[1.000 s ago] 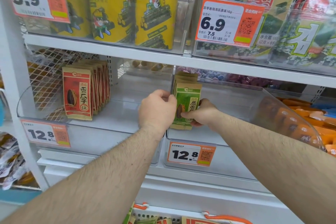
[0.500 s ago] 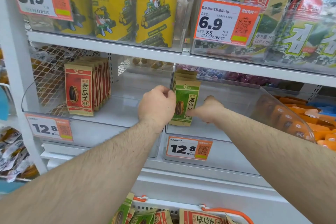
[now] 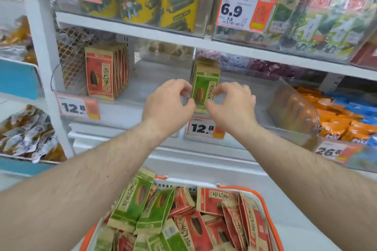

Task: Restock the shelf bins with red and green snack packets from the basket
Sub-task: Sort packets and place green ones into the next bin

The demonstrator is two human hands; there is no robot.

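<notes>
The white shelf (image 3: pixel 126 106) carries two clear bins: red packets (image 3: pixel 100 76) left, green packets (image 3: pixel 205 87) right.

Both hands (image 3: pixel 201 103) have let go and drawn back from the green packets (image 3: pixel 205 85), fingers loosely curled.
</notes>
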